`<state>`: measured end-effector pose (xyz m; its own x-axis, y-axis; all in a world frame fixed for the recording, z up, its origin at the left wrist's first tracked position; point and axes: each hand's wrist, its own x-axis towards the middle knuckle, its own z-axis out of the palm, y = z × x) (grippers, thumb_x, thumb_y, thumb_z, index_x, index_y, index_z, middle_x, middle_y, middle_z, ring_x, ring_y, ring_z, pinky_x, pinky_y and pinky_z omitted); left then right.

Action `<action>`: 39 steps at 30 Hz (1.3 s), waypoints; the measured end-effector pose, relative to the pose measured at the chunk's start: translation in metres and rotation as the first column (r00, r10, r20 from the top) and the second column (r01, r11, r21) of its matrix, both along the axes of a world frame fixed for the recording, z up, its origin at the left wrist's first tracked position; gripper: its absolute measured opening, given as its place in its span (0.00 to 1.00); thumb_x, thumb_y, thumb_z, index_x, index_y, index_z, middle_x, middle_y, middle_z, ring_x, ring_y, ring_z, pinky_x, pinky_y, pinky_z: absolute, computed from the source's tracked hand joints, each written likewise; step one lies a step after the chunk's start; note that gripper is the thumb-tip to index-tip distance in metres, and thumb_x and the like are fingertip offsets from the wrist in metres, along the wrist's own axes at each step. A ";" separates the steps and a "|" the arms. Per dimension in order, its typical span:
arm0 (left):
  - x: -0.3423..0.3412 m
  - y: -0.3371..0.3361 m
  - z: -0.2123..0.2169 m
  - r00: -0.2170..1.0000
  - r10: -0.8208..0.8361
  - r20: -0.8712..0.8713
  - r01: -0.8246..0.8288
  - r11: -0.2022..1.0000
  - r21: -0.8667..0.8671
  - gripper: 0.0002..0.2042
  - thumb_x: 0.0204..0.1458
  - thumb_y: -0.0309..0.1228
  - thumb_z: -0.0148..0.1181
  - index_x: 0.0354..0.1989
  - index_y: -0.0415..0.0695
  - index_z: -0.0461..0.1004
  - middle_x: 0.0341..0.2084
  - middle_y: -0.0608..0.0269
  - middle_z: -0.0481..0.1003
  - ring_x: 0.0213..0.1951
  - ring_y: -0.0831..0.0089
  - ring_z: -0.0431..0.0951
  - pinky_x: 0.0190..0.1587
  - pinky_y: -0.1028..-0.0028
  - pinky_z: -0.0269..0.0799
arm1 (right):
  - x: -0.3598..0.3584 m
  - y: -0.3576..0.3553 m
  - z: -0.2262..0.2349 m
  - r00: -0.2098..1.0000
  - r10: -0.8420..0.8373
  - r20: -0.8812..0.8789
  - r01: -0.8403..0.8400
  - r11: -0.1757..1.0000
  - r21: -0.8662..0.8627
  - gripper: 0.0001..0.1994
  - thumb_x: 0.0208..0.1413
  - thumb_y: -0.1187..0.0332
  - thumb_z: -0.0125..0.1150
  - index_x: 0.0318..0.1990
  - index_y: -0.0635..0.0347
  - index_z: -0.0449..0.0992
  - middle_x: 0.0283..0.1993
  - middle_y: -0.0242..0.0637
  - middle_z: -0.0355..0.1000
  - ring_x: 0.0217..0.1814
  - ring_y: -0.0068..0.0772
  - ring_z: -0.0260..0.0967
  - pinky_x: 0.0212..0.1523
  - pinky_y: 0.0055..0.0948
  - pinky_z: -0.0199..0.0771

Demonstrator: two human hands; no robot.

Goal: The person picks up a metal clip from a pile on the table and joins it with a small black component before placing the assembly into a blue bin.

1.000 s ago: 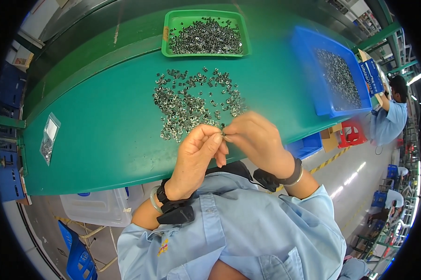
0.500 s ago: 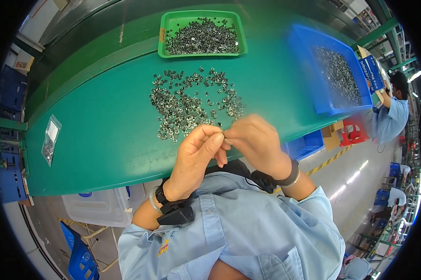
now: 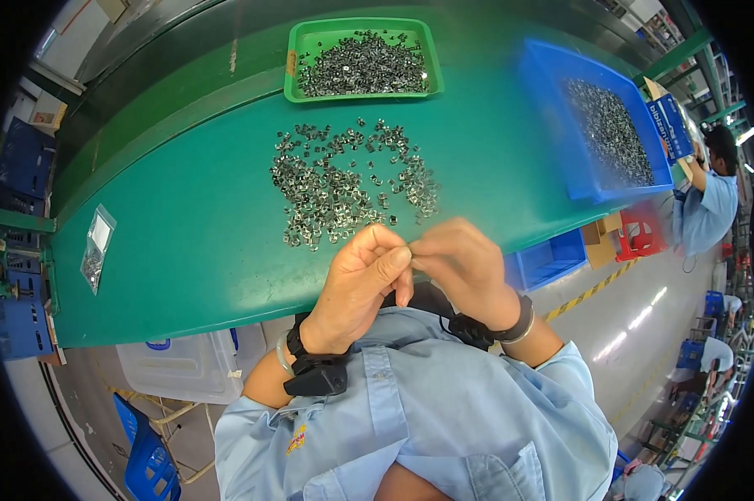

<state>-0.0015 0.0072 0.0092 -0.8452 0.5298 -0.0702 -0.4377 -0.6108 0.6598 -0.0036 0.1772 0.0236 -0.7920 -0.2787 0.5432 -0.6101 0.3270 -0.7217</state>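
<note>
– Parts (image 3: 331, 196): where do they lie?
– Loose on the green desk (image 3: 176, 242), small and shiny, in a patch just beyond the left hand (image 3: 360, 280) and right hand (image 3: 467, 271).
– How do the 2 hands stand?
– The left pinches thumb and forefinger together, its other fingers curled. The right is blurred, its fingertips up against the left's; I cannot tell how far it is closed.
– Anything between them?
– I cannot tell; the fingertips hide it.
– What else is on the desk?
– 1 green tray (image 3: 434, 60) beyond the patch and 1 blue bin (image 3: 552, 125) to the right, both holding many small pieces. Well to the left lies 1 clear bag (image 3: 97, 249) with small bits inside.
– And off it?
– Low at the right, 1 blue crate (image 3: 552, 260), 1 red stool (image 3: 640, 236) and, farther off, 1 person (image 3: 711, 209) in light blue. Low at the left, 1 clear box (image 3: 180, 367) and 1 blue chair (image 3: 149, 457).
</note>
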 end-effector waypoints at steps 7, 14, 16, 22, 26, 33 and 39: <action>0.000 0.002 0.007 0.997 0.064 -0.041 -0.072 0.968 -0.241 0.09 0.59 0.34 0.51 0.34 0.41 0.64 0.22 0.61 0.71 0.21 0.74 0.70 0.24 0.75 0.67 | -0.005 0.006 0.000 0.995 -0.009 -0.098 0.019 0.995 0.100 0.10 0.43 0.79 0.64 0.35 0.61 0.73 0.31 0.36 0.72 0.33 0.35 0.71 0.32 0.30 0.70; 0.003 0.005 0.001 0.997 -0.010 0.077 0.006 0.999 0.053 0.07 0.59 0.34 0.49 0.36 0.43 0.64 0.24 0.61 0.71 0.20 0.73 0.69 0.23 0.73 0.66 | -0.003 0.005 -0.003 0.999 0.027 -0.020 -0.028 0.998 -0.062 0.10 0.42 0.80 0.65 0.34 0.60 0.74 0.31 0.36 0.72 0.32 0.33 0.70 0.31 0.27 0.69; 0.003 0.005 -0.001 0.995 -0.038 0.088 0.029 0.995 0.100 0.07 0.59 0.34 0.49 0.36 0.43 0.64 0.24 0.62 0.71 0.20 0.72 0.69 0.23 0.73 0.65 | -0.002 0.004 -0.004 0.999 0.039 0.018 -0.037 0.995 -0.093 0.10 0.42 0.80 0.66 0.33 0.60 0.74 0.31 0.35 0.72 0.32 0.33 0.70 0.31 0.27 0.70; 0.000 0.002 -0.003 0.991 -0.098 0.096 0.085 0.988 0.125 0.07 0.59 0.33 0.51 0.34 0.43 0.64 0.22 0.62 0.71 0.21 0.74 0.70 0.24 0.75 0.66 | -0.002 0.006 -0.005 0.996 0.078 0.042 -0.075 0.994 -0.073 0.09 0.42 0.80 0.65 0.33 0.60 0.74 0.31 0.35 0.72 0.32 0.32 0.70 0.31 0.27 0.70; -0.002 0.001 -0.002 0.997 -0.070 0.041 0.071 0.997 -0.019 0.08 0.59 0.34 0.51 0.34 0.43 0.64 0.21 0.61 0.71 0.20 0.73 0.69 0.23 0.73 0.65 | -0.003 0.007 -0.011 0.995 0.086 0.055 -0.081 0.993 -0.080 0.09 0.42 0.80 0.66 0.32 0.60 0.74 0.30 0.35 0.72 0.32 0.31 0.70 0.30 0.27 0.69; 0.000 0.001 0.004 0.993 -0.053 0.105 0.053 0.999 0.004 0.08 0.59 0.35 0.51 0.34 0.44 0.64 0.22 0.64 0.71 0.23 0.77 0.70 0.24 0.76 0.66 | -0.005 0.007 -0.014 0.985 0.111 0.131 -0.088 0.981 -0.171 0.08 0.43 0.80 0.66 0.31 0.60 0.73 0.31 0.35 0.72 0.31 0.30 0.69 0.30 0.25 0.69; -0.002 0.002 0.005 0.995 -0.034 0.093 0.039 0.998 -0.056 0.08 0.60 0.35 0.49 0.34 0.43 0.63 0.18 0.61 0.70 0.19 0.74 0.69 0.23 0.74 0.65 | -0.007 0.008 -0.012 0.980 0.121 0.155 -0.097 0.983 -0.154 0.06 0.46 0.79 0.64 0.32 0.61 0.73 0.31 0.35 0.72 0.32 0.28 0.70 0.31 0.25 0.70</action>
